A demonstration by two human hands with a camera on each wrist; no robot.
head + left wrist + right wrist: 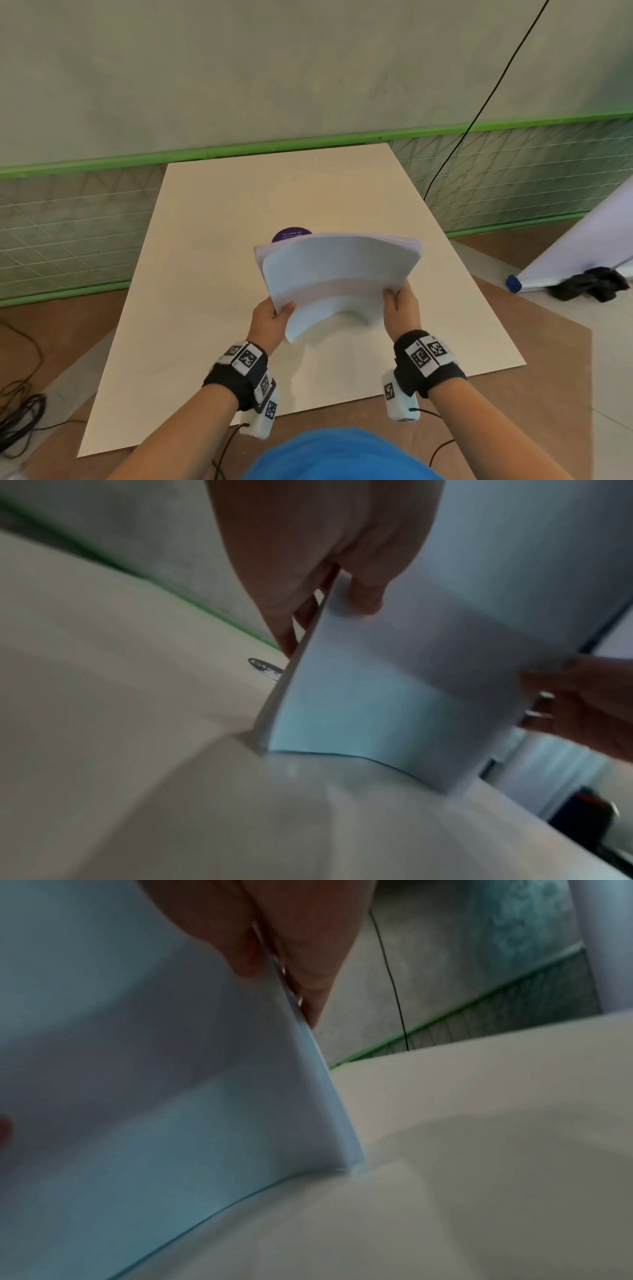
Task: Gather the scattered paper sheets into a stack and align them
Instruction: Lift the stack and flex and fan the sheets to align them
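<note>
Left hand [270,317]: grips the left edge of the paper stack [337,274], thumb on the near face and fingers [298,620] curled behind, clamped on the sheets.
Paper stack: held on edge between both hands, bowed into an arch, its bottom edge resting on the tabletop [205,274] just in front of the purple round sticker [291,233].
Top of stack: the far corner left of the sticker shows a few sheets fanned out of line, so alignment looks unfinished.
Right hand [400,308]: grips the right edge of the stack, thumb in front and fingers [315,988] behind, pinched on the paper.
Step, as I judge it: tapping the bottom edge on the tabletop to square the sheets.
Risk, slipping: a loose pinch on either side could let inner sheets slide down or fan out beside the sticker.
Risk, creasing: the bow is strong; squeezing the hands closer could kink the sheets.
Risk, skew: tapping with one side higher would leave the corners staggered.
Containers: none in view; nothing holds the paper but the hands.
</note>
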